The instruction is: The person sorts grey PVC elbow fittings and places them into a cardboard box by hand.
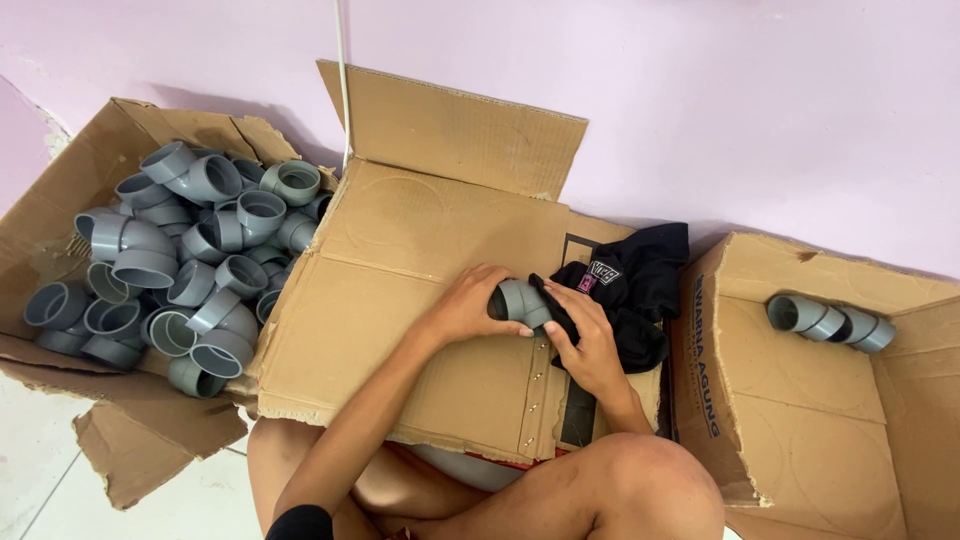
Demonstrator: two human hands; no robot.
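The left hand [468, 305] has its grip closed around the grey pipe elbow [520, 301], whose long axis runs rightward from that grip toward the right hand [590, 345], which presses a black cloth [640, 290] against the elbow's far end.

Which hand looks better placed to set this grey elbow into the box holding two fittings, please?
Probably the right hand: it touches the elbow and is nearer that box than the left hand.

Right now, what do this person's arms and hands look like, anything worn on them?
Both arms are bare down to the left hand and right hand: no gloves, watch or rings are visible. A black sleeve edge shows at the upper left arm.
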